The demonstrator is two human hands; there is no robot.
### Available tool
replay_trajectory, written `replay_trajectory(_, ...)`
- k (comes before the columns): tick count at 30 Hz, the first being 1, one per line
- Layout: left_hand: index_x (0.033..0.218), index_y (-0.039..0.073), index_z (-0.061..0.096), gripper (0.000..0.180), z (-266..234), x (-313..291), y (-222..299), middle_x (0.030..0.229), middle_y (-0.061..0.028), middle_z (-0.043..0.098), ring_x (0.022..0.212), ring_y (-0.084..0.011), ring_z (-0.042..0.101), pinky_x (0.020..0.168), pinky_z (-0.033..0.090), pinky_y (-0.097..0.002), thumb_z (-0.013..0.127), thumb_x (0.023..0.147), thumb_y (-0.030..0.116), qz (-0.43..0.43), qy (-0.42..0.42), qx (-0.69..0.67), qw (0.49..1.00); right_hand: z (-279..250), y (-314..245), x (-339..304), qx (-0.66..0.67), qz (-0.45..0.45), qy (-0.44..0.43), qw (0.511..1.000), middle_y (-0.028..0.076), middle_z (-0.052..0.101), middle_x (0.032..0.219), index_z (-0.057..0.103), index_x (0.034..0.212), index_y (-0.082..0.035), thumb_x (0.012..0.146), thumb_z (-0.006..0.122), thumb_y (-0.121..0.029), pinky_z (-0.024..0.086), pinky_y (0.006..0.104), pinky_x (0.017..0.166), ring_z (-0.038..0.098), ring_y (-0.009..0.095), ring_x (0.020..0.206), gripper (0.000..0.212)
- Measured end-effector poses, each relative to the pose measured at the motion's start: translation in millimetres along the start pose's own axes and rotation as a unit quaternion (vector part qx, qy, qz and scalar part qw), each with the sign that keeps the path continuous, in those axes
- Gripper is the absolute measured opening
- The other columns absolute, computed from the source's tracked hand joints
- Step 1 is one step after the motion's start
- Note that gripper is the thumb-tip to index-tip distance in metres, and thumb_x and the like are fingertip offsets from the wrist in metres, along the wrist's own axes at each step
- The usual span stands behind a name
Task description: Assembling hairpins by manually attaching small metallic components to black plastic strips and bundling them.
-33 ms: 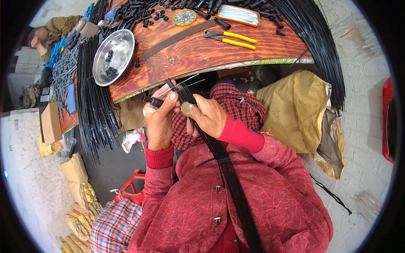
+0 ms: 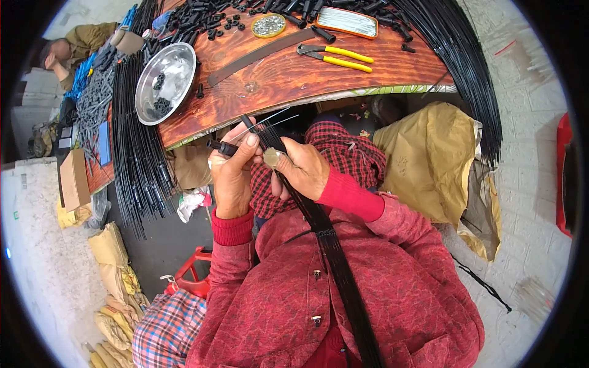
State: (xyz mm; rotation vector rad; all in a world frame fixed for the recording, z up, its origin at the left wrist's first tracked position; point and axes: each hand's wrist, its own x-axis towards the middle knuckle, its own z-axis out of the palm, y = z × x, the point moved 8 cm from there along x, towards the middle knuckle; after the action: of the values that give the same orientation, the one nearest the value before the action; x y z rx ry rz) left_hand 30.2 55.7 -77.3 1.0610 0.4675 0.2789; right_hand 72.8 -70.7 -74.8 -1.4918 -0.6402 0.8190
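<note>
A long bundle of thin black strands (image 2: 336,257) runs up across my front to both hands. My right hand (image 2: 305,170) is closed round its upper part. By that thumb's tip sits a pale round piece (image 2: 271,157); whether it is worn or held I cannot tell. Fingers curled, my left hand (image 2: 234,175) grips a black tubular fitting (image 2: 222,147), which sticks out to the left beneath the thumb. A short black rod end (image 2: 246,121) shows above these fingers. Two thin silvery wires (image 2: 276,115) point up right from between the hands. The left fingertips are partly hidden.
On the wooden table (image 2: 264,80) lie yellow-handled pincers (image 2: 336,57), a flat dark strip (image 2: 261,56), a metal bowl (image 2: 140,101), and a tray of pins (image 2: 346,22). Black strand bundles (image 2: 132,147) hang off its sides. A brown paper sack (image 2: 423,162) stands right.
</note>
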Motion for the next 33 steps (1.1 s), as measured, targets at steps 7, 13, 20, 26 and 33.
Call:
replay_trajectory(7,0.129,-0.004,0.056,0.044,1,-2,-4,0.105,-0.0103,0.067,0.068,-0.0072,0.055,0.063,0.048,-0.0207,0.069,0.088,0.008,-0.006,-0.019,-0.067,0.998,16,13,1,0.250,0.077,-0.076,0.962,0.013,0.062,0.065,0.049,0.101,-0.001,0.104,0.042,-0.041,0.052,0.0291,0.048,0.063,0.020,0.052,0.041)
replay_trajectory(13,0.127,-0.004,0.057,0.041,0,-3,2,0.103,-0.0088,0.066,0.065,-0.0072,0.051,0.060,0.044,-0.0202,0.068,0.089,0.007,-0.024,-0.031,-0.066,0.997,18,9,-1,0.192,0.063,-0.050,0.978,0.013,0.062,0.064,0.049,0.101,0.000,0.104,0.043,-0.041,0.051,0.0286,0.047,0.062,0.019,0.051,0.041)
replay_trajectory(20,0.125,-0.003,0.059,0.038,0,-3,5,0.093,-0.0018,0.064,0.062,-0.0022,0.042,0.054,0.031,-0.0172,0.067,0.090,0.006,-0.019,-0.039,-0.002,0.999,15,17,-1,0.147,0.053,-0.012,0.988,0.011,0.061,0.062,0.049,0.100,0.000,0.104,0.042,-0.044,0.049,0.0274,0.044,0.061,0.018,0.048,0.044)
replay_trajectory(26,0.126,-0.003,0.059,0.039,0,-6,12,0.094,-0.0008,0.065,0.060,-0.0002,0.038,0.051,0.025,-0.0164,0.068,0.089,0.007,0.031,-0.022,0.029,0.999,17,13,-2,0.175,0.052,-0.037,0.983,0.013,0.061,0.063,0.049,0.099,0.000,0.104,0.040,-0.047,0.050,0.0280,0.044,0.061,0.018,0.049,0.048)
replay_trajectory(33,0.128,-0.003,0.056,0.044,3,-6,12,0.096,-0.0042,0.067,0.058,-0.0019,0.038,0.051,0.027,-0.0176,0.068,0.087,0.007,0.018,-0.055,-0.032,0.998,22,18,0,0.235,0.085,-0.096,0.963,0.015,0.062,0.066,0.049,0.101,0.000,0.104,0.041,-0.044,0.053,0.0301,0.048,0.064,0.021,0.053,0.045)
